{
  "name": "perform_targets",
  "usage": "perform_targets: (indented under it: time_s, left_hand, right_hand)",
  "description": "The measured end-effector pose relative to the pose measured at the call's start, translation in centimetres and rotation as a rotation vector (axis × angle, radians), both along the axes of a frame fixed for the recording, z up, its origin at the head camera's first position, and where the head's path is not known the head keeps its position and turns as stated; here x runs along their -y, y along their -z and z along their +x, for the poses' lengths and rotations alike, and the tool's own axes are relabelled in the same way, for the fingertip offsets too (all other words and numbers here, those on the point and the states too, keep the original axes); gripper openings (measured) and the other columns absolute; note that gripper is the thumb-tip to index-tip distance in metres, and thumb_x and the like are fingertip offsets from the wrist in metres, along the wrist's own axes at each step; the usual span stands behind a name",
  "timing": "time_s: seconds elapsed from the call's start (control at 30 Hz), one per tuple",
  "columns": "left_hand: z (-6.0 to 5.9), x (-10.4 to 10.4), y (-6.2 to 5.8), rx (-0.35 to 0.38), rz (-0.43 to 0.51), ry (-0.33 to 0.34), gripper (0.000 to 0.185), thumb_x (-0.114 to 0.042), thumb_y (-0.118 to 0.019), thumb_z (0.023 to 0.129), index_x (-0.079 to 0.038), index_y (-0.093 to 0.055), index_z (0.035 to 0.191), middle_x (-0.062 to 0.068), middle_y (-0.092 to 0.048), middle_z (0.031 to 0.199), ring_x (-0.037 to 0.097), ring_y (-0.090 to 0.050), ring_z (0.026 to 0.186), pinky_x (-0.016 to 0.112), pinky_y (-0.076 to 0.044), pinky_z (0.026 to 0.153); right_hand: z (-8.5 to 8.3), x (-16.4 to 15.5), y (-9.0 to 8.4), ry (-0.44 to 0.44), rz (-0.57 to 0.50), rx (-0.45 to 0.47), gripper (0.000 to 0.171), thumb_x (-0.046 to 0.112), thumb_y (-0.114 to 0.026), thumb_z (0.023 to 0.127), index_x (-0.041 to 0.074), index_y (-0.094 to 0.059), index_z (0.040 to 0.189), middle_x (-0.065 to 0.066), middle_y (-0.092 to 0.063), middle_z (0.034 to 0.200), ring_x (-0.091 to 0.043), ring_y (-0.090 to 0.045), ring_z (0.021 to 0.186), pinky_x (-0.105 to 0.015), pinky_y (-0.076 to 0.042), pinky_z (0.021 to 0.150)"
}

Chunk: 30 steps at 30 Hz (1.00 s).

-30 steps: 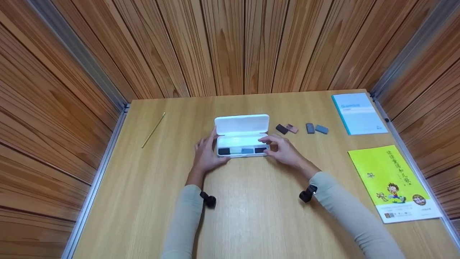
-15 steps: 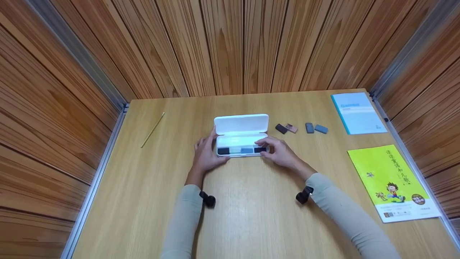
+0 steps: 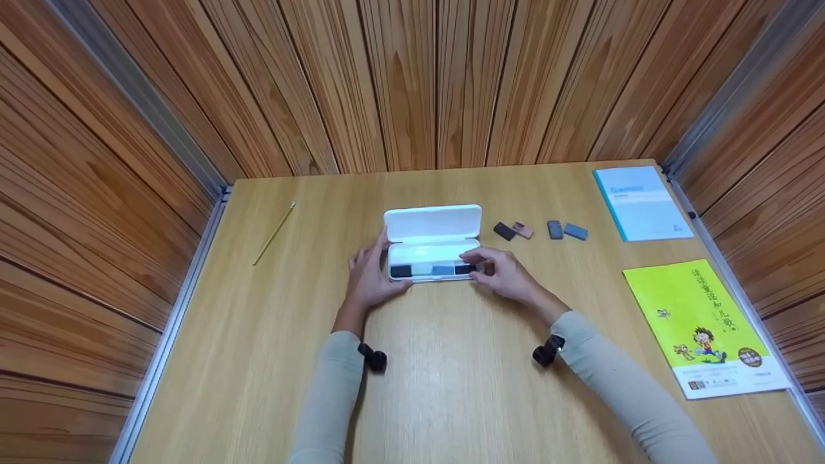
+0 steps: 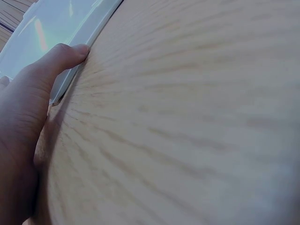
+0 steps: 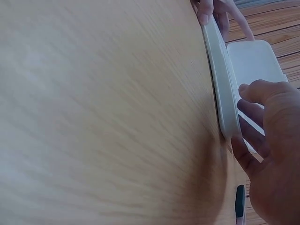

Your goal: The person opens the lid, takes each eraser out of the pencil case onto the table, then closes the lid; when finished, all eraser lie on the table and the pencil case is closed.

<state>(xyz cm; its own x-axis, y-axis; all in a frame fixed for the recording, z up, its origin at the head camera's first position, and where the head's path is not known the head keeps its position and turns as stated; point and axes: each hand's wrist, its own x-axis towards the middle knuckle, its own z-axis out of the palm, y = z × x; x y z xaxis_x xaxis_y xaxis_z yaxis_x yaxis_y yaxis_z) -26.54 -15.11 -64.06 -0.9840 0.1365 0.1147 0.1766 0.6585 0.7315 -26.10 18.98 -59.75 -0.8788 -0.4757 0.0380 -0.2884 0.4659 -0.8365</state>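
Note:
An open white pencil case rests on the table, its lid tilted up at the back. Along its front row sit a black block, a blue block and a dark block at the right end; they look like erasers. My left hand grips the case's left end, thumb on the front rim. The right hand has its fingers bent over the right end, thumb and forefinger around the dark block. Whether they pinch it is hidden in the right wrist view.
Right of the case lie a black block, a pink one, a grey one and a blue one. A gold pencil-like stick lies far left. A blue notebook and a yellow-green book line the right edge.
My right hand has shifted slightly left over the right end of the pencil case. The left hand keeps its grip, and the blocks look unmoved.

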Motion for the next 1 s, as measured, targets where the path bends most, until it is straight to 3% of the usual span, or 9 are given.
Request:
perform_targets:
  time_s: [0.1,0.33,0.7,1.0]
  left_hand:
    - [0.02,0.0,0.0,0.002,-0.001,0.0,0.133,-0.054,-0.098,0.081,-0.035,-0.015,0.183,0.004,-0.061,0.168,0.038,-0.046,0.158,0.067,-0.015,0.136]
    - [-0.04,0.12,0.16,-0.016,-0.023,0.008,0.132,-0.053,-0.097,0.08,-0.03,-0.017,0.183,0.006,-0.063,0.167,0.041,-0.049,0.152,0.068,-0.019,0.134]
    - [-0.28,0.17,0.29,-0.021,-0.014,0.013,0.133,-0.056,-0.097,0.08,-0.032,-0.017,0.183,0.003,-0.064,0.167,0.04,-0.048,0.155,0.067,-0.018,0.134]
    - [-0.19,0.14,0.2,0.003,-0.022,0.008,0.132,-0.06,-0.096,0.079,-0.037,-0.017,0.182,0.002,-0.061,0.169,0.039,-0.045,0.156,0.066,-0.016,0.135]
  right_hand:
    - [0.05,-0.06,0.1,0.004,0.01,0.006,0.044,0.006,-0.074,0.107,0.012,-0.071,0.15,-0.012,-0.076,0.15,-0.033,-0.071,0.131,-0.034,-0.053,0.107]
    - [-0.06,0.29,0.32,-0.026,-0.005,0.004,0.044,0.006,-0.077,0.105,0.01,-0.072,0.149,-0.016,-0.077,0.144,-0.032,-0.065,0.112,-0.027,-0.05,0.094]
    - [-0.24,0.63,0.19,-0.027,-0.009,0.024,0.043,0.007,-0.078,0.105,0.009,-0.073,0.147,-0.018,-0.073,0.144,-0.034,-0.061,0.121,-0.035,-0.045,0.1]
    - [-0.57,0.68,0.04,-0.047,0.012,-0.001,0.038,0.006,-0.078,0.104,0.011,-0.076,0.142,-0.016,-0.074,0.14,-0.032,-0.062,0.122,-0.032,-0.045,0.099]
